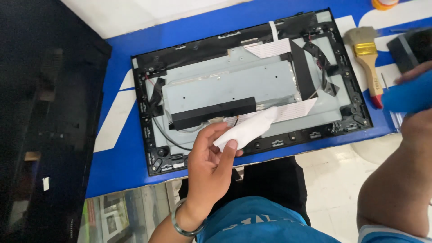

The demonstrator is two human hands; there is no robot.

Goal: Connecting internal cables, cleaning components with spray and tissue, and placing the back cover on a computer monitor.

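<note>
We look down on a blue counter with broad white markings across its top. Lying flat on it is an opened black-framed flat monitor with its grey metal back plate showing. To the right of it lies a wooden-handled paintbrush with a brass ferrule, and beyond that a dark grey box-shaped object at the edge.
</note>
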